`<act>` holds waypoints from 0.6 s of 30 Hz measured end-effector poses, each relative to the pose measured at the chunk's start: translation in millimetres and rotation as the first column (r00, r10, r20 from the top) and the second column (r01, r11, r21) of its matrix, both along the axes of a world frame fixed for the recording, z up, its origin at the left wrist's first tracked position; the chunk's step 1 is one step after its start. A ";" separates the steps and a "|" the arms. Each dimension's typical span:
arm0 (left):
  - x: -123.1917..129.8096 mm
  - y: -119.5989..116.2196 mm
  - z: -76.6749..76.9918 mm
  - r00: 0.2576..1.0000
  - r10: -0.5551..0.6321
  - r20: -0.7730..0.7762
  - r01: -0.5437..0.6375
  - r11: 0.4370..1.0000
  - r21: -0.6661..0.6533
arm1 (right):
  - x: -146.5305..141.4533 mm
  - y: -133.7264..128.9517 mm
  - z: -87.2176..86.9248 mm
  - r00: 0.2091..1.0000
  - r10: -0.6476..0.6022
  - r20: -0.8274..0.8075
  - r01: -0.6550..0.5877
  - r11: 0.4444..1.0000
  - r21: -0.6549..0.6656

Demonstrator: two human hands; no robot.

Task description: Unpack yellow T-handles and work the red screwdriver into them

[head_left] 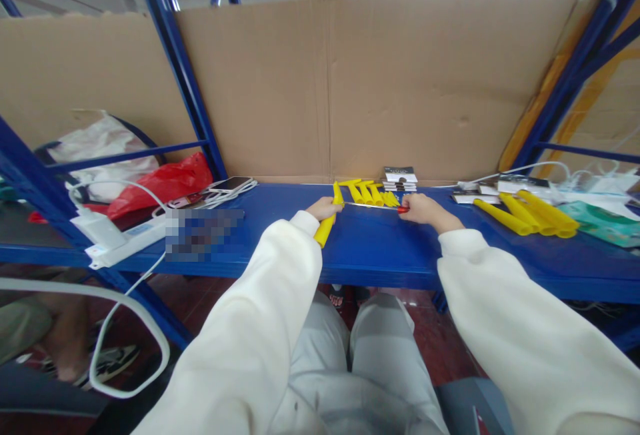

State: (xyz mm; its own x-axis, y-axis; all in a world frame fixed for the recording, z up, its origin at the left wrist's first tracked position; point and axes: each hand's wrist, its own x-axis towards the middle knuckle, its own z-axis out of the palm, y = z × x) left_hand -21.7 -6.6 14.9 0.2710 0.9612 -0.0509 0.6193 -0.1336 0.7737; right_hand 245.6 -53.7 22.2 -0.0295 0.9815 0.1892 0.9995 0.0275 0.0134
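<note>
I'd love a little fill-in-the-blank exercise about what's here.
1. The left hand holds a tapered tube coloured ____.
2. The right hand grips a thin metal-shafted tool by its ____ handle.
3. Behind the glossy blue tabletop stands a brown panel of ____.

Missing words: yellow; red; cardboard.

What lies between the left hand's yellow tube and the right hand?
In the head view, a thin metal shaft runs from the red handle in the right hand toward the yellow tube.
</note>
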 end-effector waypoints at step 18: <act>0.6 0.0 -0.8 1.000 0.009 0.000 -0.009 1.000 0.005 | -2.4 -0.9 0.6 1.000 0.001 -0.012 -0.001 1.000 -0.014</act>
